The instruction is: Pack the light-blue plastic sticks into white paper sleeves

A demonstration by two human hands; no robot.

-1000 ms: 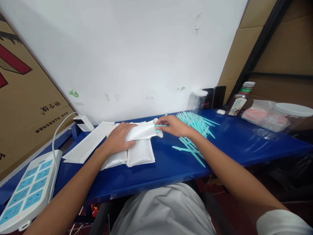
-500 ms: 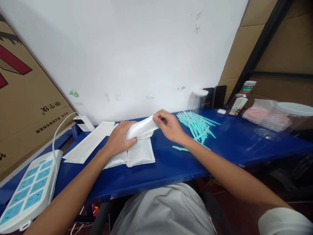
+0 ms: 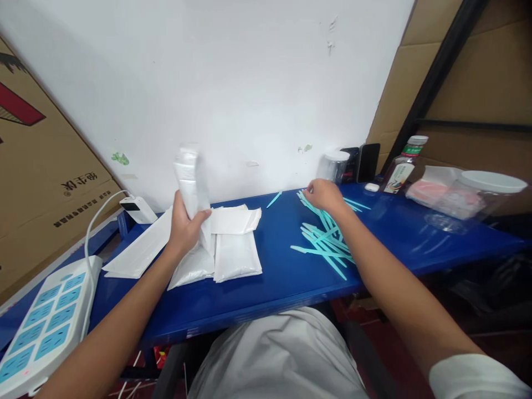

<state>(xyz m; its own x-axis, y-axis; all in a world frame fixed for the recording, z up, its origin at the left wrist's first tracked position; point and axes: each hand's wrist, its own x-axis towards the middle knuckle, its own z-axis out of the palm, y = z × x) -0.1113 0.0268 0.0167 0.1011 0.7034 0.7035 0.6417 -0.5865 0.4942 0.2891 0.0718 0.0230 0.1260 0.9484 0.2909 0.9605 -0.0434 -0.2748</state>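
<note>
My left hand (image 3: pixel 185 221) is closed around a glossy white plastic pouch (image 3: pixel 191 180), which stands upright and slightly blurred above the table. Below it lie more flat white pouches (image 3: pixel 238 257), side by side and overlapping. Over at the right, my right hand (image 3: pixel 326 195) has its fingers pinched together at the far end of a loose pile of slim turquoise plastic sticks (image 3: pixel 328 244), shaped like eyebrow razors. The fingertips are partly turned away, so what they grip is hidden. One turquoise stick (image 3: pixel 274 199) lies apart, near the wall.
Long white sleeves (image 3: pixel 139 252) lie left of the pouches on the blue table (image 3: pixel 278 277). A power strip (image 3: pixel 50 321) and a white cabled device (image 3: pixel 139 209) are at the left. To the right stand clear jars (image 3: pixel 334 166), a bottle (image 3: pixel 403 166) and a pink pack (image 3: pixel 440 194).
My left hand has raised the pouch upright and moved left. My right hand has let go of the pouch and moved right to the turquoise pile, whose sticks have shifted and spread.
</note>
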